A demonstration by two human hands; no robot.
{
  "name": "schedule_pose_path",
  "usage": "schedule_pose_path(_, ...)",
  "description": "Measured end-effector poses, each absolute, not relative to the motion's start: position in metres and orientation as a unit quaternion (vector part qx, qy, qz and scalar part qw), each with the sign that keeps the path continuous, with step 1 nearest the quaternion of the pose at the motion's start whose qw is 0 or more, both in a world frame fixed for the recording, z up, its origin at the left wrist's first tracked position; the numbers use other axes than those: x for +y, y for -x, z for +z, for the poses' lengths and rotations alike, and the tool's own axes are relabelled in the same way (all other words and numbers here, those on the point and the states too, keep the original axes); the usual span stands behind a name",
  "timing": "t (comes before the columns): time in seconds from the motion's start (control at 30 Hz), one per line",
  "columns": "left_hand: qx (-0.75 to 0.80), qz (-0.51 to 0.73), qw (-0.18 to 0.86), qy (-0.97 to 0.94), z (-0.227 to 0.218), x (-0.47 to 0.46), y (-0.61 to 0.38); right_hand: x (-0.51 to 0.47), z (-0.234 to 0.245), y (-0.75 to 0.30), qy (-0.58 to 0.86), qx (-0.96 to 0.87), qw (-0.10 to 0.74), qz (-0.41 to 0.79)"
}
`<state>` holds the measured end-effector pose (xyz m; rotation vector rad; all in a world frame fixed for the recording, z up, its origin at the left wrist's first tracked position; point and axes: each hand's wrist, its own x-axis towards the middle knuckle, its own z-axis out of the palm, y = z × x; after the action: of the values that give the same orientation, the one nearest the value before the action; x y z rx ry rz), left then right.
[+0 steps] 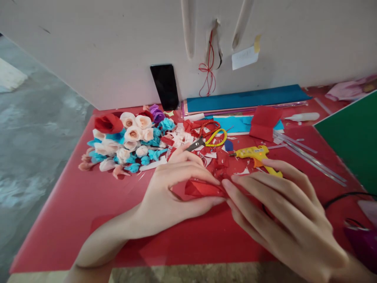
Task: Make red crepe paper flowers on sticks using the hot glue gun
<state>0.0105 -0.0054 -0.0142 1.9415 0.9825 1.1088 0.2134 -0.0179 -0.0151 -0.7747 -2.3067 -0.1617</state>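
A piece of red crepe paper (204,188), curled into a petal-like shape, is held between both hands above the red tabletop. My left hand (176,188) pinches it with thumb and fingers from the left. The fingertips of my right hand (282,208) close on its right end, though the exact contact there is partly hidden. Just beyond the fingers lie scissors (206,142) with red and yellow handles among paper scraps. A yellow glue gun (253,154) rests behind my right hand, partly covered by its fingers.
Paper flowers (129,137) in white, blue and red pile up at the left. A phone (165,86) leans on the white wall. Blue paper (244,98), a red paper square (265,122) and clear glue sticks (312,157) lie toward the back and right. A green board (353,137) stands at right.
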Motion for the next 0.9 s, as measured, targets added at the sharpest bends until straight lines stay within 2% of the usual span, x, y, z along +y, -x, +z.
schedule_pose_path(0.2,0.379,0.428,0.35,-0.742,-0.012,-0.006,-0.012,-0.013,-0.011,-0.21,0.297,-0.874,0.366,-0.118)
schedule_pose_path(0.37,0.379,0.423,0.35,-0.744,-0.011,-0.005,-0.013,-0.014,-0.014,-0.216,0.286,-0.885,0.36,-0.08)
schedule_pose_path(0.5,0.381,0.428,0.347,-0.743,-0.012,-0.005,-0.012,-0.017,-0.016,-0.22,0.279,-0.895,0.332,-0.103)
schedule_pose_path(0.7,0.382,0.425,0.344,-0.745,-0.012,-0.006,-0.011,-0.009,-0.007,-0.21,0.304,-0.869,0.37,-0.126)
schedule_pose_path(0.9,0.383,0.417,0.339,-0.751,-0.012,-0.005,-0.011,-0.015,-0.009,-0.213,0.303,-0.88,0.353,-0.094)
